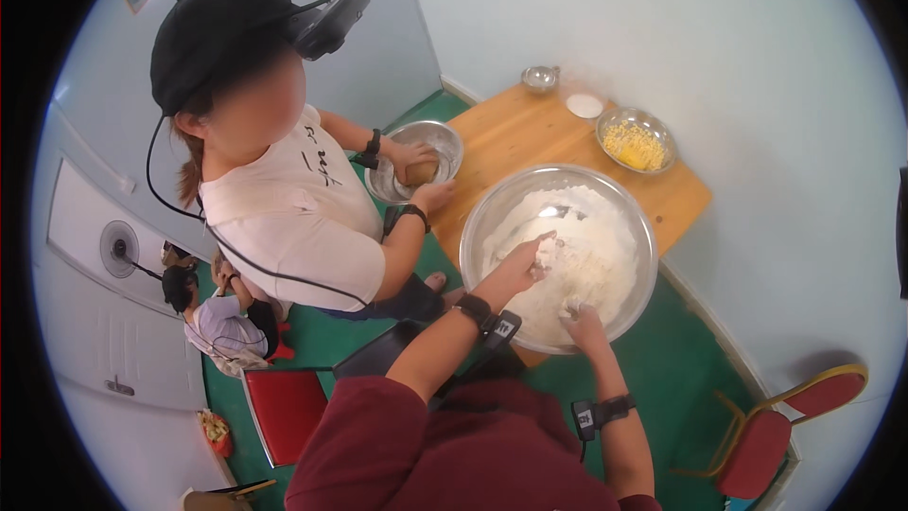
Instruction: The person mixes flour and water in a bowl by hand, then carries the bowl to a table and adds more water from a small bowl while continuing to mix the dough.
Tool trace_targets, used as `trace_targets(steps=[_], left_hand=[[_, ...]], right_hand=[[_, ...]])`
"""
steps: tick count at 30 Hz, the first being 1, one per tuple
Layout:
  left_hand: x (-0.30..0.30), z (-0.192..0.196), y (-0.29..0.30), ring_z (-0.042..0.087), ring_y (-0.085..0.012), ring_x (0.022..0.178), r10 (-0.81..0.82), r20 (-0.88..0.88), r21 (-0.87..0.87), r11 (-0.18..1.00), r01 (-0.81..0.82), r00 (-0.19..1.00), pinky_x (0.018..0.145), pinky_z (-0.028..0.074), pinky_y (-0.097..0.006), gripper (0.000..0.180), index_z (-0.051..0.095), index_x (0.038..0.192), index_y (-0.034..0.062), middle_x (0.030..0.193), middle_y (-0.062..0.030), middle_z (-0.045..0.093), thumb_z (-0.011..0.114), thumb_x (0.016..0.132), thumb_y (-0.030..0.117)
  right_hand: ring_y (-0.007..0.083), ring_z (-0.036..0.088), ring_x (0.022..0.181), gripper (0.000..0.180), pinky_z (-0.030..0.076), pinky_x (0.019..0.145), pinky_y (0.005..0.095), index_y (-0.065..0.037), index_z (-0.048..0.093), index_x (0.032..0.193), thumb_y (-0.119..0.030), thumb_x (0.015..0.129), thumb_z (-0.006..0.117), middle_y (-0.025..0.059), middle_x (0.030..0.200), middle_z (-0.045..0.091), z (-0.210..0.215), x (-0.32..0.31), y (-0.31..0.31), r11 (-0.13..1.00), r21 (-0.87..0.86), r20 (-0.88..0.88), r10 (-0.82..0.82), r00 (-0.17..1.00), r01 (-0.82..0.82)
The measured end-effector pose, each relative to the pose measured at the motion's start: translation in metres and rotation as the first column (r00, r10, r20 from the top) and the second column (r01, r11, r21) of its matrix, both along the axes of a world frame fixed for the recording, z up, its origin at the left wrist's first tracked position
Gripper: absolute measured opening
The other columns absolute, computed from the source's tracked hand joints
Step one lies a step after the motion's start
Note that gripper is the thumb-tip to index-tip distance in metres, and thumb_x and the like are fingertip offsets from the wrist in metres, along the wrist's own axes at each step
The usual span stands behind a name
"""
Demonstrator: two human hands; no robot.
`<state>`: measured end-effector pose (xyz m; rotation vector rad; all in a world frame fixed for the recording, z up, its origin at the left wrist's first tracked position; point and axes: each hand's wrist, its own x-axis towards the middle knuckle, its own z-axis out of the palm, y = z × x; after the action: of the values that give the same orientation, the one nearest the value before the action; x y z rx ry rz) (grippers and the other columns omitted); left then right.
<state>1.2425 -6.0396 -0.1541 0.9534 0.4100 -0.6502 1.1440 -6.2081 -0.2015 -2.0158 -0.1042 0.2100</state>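
Note:
A large metal bowl (pixel 640 310) of white flour (pixel 605 246) stands at the near part of the wooden table. My left hand (pixel 518 267) is over the middle of the flour, its fingers curled round some of it and coated white. Close to the near right rim, my right hand (pixel 583 325) reaches into the bowl with bent, floury fingers, which look closed on a bit of flour. A gap separates the two hands. How much each holds is partly hidden by the fingers.
The wooden table (pixel 501 128) also bears a bowl of yellow and white bits (pixel 636 144), a white dish (pixel 584 106) and a small metal bowl (pixel 540 79). At my left, a co-worker (pixel 293 199) presses brownish dough (pixel 422 171) in another metal bowl. Red chairs stand behind.

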Motion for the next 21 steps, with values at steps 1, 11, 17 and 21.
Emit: trace_targets(steps=[1, 11, 17, 21], left_hand=[[0.004, -0.006, 0.001, 0.050, -0.0117, 0.055, 0.004, 0.016, -0.152, 0.988, -0.002, 1.000, 0.040, 0.036, -0.020, 0.026, 0.054, 0.098, 0.0099, 0.076, -0.0010, 0.055, 0.054, 0.082, 0.030], [-0.031, 0.003, -0.010, 0.050, -0.0146, 0.054, 0.189, -0.106, -0.025, 0.981, -0.193, 0.976, 0.041, 0.035, -0.018, 0.017, 0.055, 0.093, 0.0104, 0.073, -0.0014, 0.054, 0.057, 0.080, 0.021], [-0.035, -0.055, -0.001, 0.047, -0.0116, 0.060, 0.085, 0.016, -0.048, 0.995, -0.084, 0.996, 0.043, 0.034, -0.020, 0.018, 0.057, 0.093, 0.0061, 0.076, -0.0019, 0.050, 0.061, 0.077, 0.015], [-0.039, -0.053, 0.002, 0.039, -0.0081, 0.049, 0.118, -0.003, -0.055, 0.992, -0.118, 0.993, 0.035, 0.024, -0.017, 0.019, 0.055, 0.090, 0.0052, 0.067, -0.0001, 0.047, 0.061, 0.079, 0.020]], right_hand=[[0.0319, 0.058, 0.082, 0.028, 0.045, 0.071, 0.0358, 0.006, 0.057, 0.091, -0.010, 0.069, 0.062, 0.0219, 0.084, 0.060, 0.010, -0.002, 0.001, 1.000, -0.013, -0.033, 0.005, 0.999, -0.005], [0.0318, 0.058, 0.085, 0.033, 0.044, 0.073, 0.0360, 0.007, 0.055, 0.096, -0.015, 0.073, 0.058, 0.0228, 0.089, 0.059, 0.007, -0.019, 0.001, 0.988, -0.147, 0.002, -0.039, 0.999, 0.038], [0.0360, 0.056, 0.086, 0.035, 0.044, 0.072, 0.0371, 0.007, 0.055, 0.096, -0.016, 0.071, 0.059, 0.0248, 0.089, 0.058, -0.016, -0.022, 0.000, 0.984, 0.009, -0.028, -0.176, 0.984, 0.177], [0.0361, 0.054, 0.090, 0.039, 0.043, 0.078, 0.0380, 0.006, 0.054, 0.099, -0.016, 0.069, 0.062, 0.0249, 0.095, 0.056, -0.010, 0.001, 0.002, 0.987, -0.102, 0.045, -0.116, 0.992, 0.120]])
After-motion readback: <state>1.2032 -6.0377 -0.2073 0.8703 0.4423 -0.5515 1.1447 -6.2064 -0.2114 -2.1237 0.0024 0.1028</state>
